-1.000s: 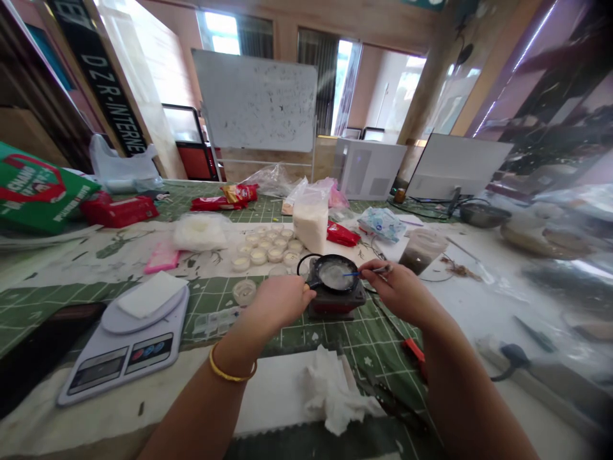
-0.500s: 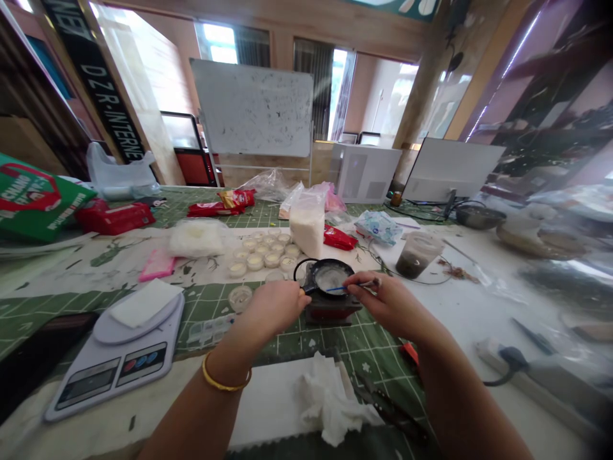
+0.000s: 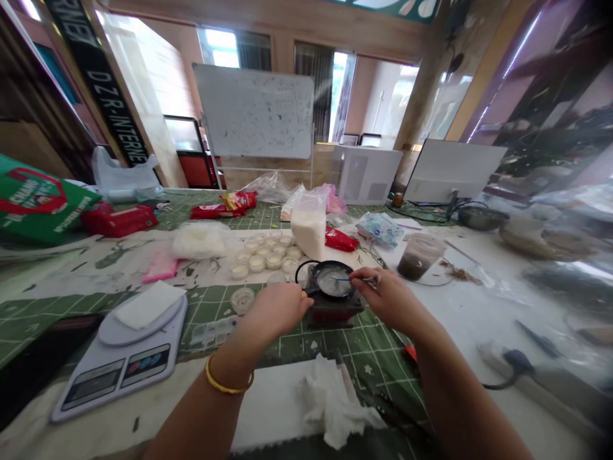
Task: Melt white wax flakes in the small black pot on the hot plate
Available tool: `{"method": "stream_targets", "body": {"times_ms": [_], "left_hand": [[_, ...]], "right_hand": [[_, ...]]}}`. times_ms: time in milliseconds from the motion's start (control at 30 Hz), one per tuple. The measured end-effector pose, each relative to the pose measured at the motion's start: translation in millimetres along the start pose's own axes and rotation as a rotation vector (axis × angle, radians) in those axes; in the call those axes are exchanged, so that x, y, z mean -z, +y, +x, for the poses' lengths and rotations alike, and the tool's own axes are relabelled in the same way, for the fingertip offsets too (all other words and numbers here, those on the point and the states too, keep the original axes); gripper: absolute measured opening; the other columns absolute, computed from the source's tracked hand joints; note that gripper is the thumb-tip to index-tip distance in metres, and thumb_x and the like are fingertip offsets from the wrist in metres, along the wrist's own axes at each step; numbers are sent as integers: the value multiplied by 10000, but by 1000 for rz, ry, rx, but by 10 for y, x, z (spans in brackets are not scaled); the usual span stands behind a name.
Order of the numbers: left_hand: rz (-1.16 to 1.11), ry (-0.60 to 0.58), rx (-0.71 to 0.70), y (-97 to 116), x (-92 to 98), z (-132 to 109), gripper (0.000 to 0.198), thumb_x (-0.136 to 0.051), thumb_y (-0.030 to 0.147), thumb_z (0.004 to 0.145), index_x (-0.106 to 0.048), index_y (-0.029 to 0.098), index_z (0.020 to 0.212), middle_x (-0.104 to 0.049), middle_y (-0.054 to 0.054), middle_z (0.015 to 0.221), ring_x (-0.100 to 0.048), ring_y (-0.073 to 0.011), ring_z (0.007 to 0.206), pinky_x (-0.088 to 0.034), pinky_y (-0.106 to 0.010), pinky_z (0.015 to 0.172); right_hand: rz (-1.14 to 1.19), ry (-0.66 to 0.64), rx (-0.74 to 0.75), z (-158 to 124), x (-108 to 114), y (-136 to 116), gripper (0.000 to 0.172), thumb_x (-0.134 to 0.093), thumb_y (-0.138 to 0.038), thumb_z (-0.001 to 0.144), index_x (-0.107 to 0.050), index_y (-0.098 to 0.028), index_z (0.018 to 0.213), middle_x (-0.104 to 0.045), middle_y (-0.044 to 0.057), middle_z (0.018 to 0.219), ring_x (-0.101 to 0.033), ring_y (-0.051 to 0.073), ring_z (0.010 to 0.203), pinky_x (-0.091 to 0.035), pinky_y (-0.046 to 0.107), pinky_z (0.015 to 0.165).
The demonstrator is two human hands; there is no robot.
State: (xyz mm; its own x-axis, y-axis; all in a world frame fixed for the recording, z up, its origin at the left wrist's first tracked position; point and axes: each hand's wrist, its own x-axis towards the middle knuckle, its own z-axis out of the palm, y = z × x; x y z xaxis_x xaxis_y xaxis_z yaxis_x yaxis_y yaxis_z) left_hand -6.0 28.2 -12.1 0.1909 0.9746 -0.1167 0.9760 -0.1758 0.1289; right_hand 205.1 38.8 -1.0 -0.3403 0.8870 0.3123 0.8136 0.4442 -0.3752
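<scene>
A small black pan (image 3: 318,292) rests on a little dark electric stove (image 3: 335,313), with whitish, cloudy contents inside it. My left hand (image 3: 282,310) is closed around the pan's handle at its left side. In a pinch, my right hand (image 3: 383,294) holds a thin blue stick (image 3: 342,278), whose end reaches into the pan. Behind and left of the pan stand several small clear cups (image 3: 257,262) with pale filling. A single clear cup (image 3: 242,298) sits left of my left hand, near a clear plastic pill box (image 3: 211,332).
A white kitchen scale (image 3: 124,358) carrying a white sheet stands at the left. Crumpled tissue (image 3: 330,402) lies in front, with dark scissors (image 3: 393,409) beside it. Behind the pan are a bag of white granules (image 3: 309,233) and a plastic cup of dark matter (image 3: 419,259). A power strip (image 3: 541,377) lies right.
The blue stick's tip has shifted within the pan, from its near side toward the middle, and my right hand has moved slightly up with it. My left hand keeps its hold on the handle.
</scene>
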Motion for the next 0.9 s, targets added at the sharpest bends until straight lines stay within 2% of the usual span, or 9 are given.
{"method": "stream_targets", "body": {"times_ms": [100,233,400,500,600,767,900], "left_hand": [[3,8,2,7,13,-2,380,-347,439,856,-631,193,800,-667,-97,854,-622,-259,793,-456,-344,650],[-7,5,10,11,29,-9,360,-355,421,854,-631,200,786,-667,-86,830,-623,-256,778,-455,-341,642],[-14,4,1,0,19,-8,376,-344,435,856,-631,205,780,-664,-86,838,-621,-246,775,-452,-340,649],[-14,-8,4,-1,16,-8,377,-347,432,857,-634,199,786,-663,-89,845,-621,-236,773,-451,-335,658],[-12,0,4,1,21,-14,378,-347,431,858,-635,195,797,-664,-88,838,-622,-239,774,-453,-336,656],[-18,20,-6,-1,18,-12,372,-354,433,854,-629,198,767,-670,-82,821,-626,-257,774,-457,-342,632],[-9,8,-2,1,14,-2,364,-360,426,853,-626,191,773,-671,-88,828,-630,-261,776,-461,-346,633]], "right_hand": [[7,-7,2,-26,33,0,235,-444,-326,853,-651,-216,877,-677,36,830,-604,194,845,-410,311,798],[94,-67,39,-8,-2,-21,245,-431,-329,863,-640,-239,953,-672,26,883,-604,178,855,-423,280,765],[-16,5,-16,19,14,19,239,-432,-312,857,-643,-205,891,-671,44,802,-604,199,814,-414,306,766],[35,-22,4,-20,35,19,229,-436,-329,856,-638,-221,873,-669,32,826,-604,191,826,-416,297,768],[110,-68,35,-19,-4,-4,246,-422,-337,866,-632,-235,943,-668,29,877,-603,181,846,-422,282,760],[9,-8,-23,8,-1,9,249,-421,-327,860,-636,-210,903,-662,46,806,-601,199,813,-419,301,743],[100,-68,-1,-27,10,-8,249,-422,-359,860,-634,-234,902,-660,30,846,-601,183,823,-427,292,753]]}}
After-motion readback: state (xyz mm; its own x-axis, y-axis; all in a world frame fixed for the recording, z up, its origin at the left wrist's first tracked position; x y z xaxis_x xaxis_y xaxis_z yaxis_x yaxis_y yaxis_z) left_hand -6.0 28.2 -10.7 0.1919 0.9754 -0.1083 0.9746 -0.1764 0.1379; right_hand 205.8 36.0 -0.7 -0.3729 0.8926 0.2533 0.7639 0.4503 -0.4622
